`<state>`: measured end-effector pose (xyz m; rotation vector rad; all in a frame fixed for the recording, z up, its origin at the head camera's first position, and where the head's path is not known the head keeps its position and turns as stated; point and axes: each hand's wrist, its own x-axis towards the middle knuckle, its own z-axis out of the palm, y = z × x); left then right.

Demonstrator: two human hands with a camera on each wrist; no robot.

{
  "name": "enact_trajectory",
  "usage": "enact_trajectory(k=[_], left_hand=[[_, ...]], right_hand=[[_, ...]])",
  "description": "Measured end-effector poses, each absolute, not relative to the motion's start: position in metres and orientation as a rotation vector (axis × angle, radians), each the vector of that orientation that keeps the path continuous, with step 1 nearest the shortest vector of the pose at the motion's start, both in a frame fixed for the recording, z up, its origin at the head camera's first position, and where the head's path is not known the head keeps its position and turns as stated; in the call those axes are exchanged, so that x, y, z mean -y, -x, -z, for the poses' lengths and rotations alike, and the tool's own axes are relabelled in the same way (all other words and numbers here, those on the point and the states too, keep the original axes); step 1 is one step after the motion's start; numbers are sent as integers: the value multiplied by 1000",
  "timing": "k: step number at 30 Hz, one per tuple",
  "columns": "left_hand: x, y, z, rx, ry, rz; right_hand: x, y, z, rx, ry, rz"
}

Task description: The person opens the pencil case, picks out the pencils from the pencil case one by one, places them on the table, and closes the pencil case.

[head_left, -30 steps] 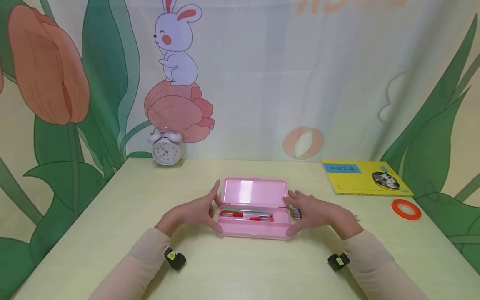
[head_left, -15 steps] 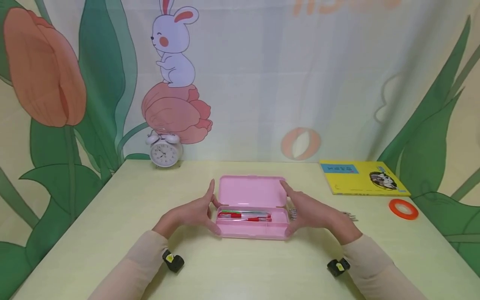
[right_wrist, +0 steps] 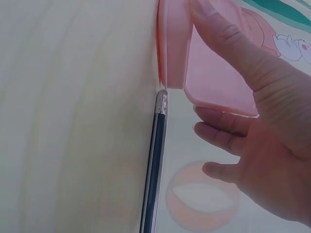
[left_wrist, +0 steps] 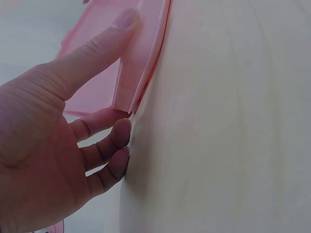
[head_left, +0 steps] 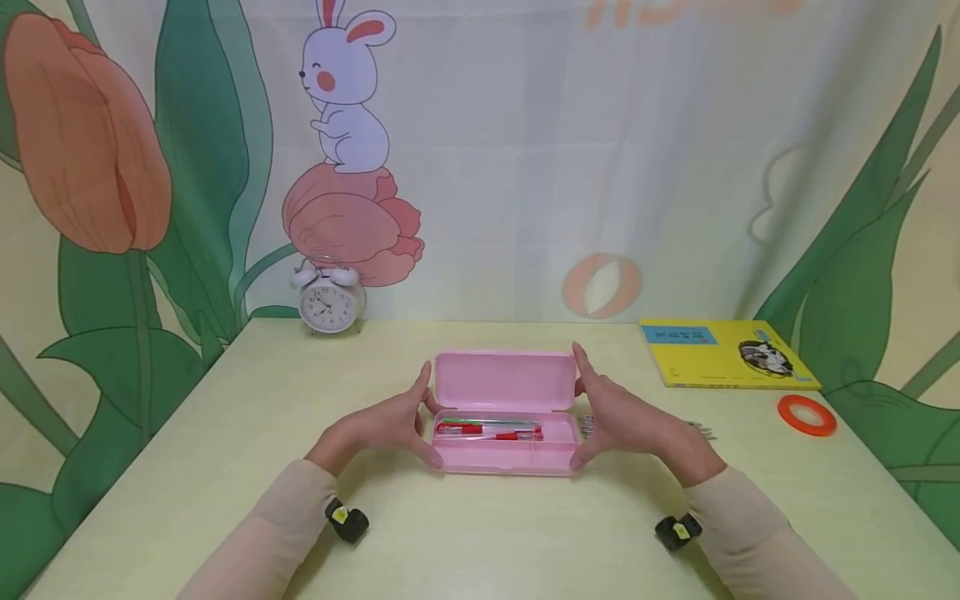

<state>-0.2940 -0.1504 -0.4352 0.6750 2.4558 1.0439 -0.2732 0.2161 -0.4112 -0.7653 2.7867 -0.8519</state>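
A pink pencil case (head_left: 480, 457) lies open on the table, its lid (head_left: 506, 382) raised at the back. Red-capped and green pens (head_left: 491, 430) lie in its rear compartment; a divider splits the front one. My left hand (head_left: 390, 425) spans the left end, thumb at the front corner and fingers by the rear side. At the right end, my right hand (head_left: 626, 417) has its thumb on the front corner and its index finger up along the lid's edge. In the right wrist view, dark pencils (right_wrist: 154, 160) with metal ends lie below that hand, beside the case.
A white alarm clock (head_left: 328, 305) stands at the back left of the table. At the back right lies a yellow book (head_left: 727, 357), with an orange ring of tape (head_left: 807, 416) in front of it. Pencil tips (head_left: 702, 430) show behind the right wrist.
The lid has tilted and lost its bright glare. My right index finger has gone from the lid's lower edge up to its upper right corner. The left hand stays at its end.
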Motion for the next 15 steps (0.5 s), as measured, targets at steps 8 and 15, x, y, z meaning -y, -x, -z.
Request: enact_trajectory(k=[8, 15], left_hand=[[151, 295, 435, -2447, -698, -1039], [152, 294, 435, -2462, -686, -1034]], right_hand=[[-214, 271, 410, -2754, 740, 882], [-212, 265, 407, -2832, 830, 740]])
